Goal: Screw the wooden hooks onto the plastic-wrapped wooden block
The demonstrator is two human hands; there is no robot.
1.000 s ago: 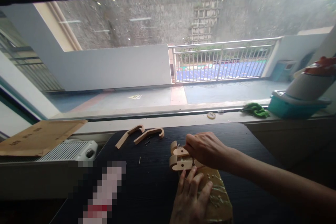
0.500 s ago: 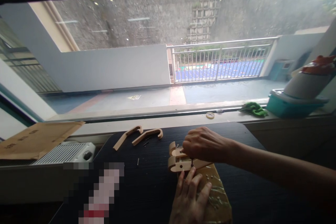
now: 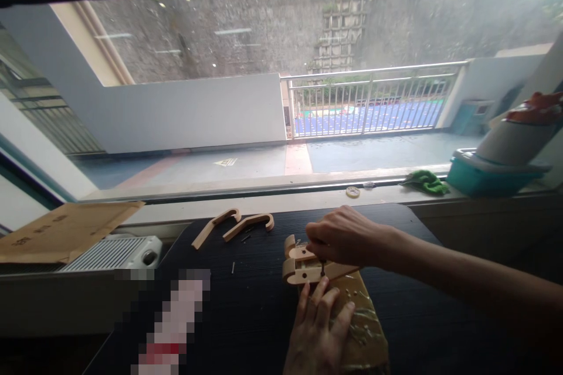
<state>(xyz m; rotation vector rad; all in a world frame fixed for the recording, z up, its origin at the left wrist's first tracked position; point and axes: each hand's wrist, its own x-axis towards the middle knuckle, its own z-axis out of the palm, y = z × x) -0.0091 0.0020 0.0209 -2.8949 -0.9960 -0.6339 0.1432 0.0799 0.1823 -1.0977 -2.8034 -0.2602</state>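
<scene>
On the dark tabletop (image 3: 259, 316), seen from the head camera, a wooden frame (image 3: 313, 277) lay partly over a taped box (image 3: 372, 328). The right hand (image 3: 343, 238) was curled round a dark-shafted tool (image 3: 322, 268), its handle hidden; the left hand (image 3: 315, 328) pressed down, fingers slightly spread. Too much tilt or push could have made the tip slip into the nearby fingers. Print on the brown paper (image 3: 94, 220) and floor sign (image 3: 226, 162) was unreadable; no brand could be read.
</scene>
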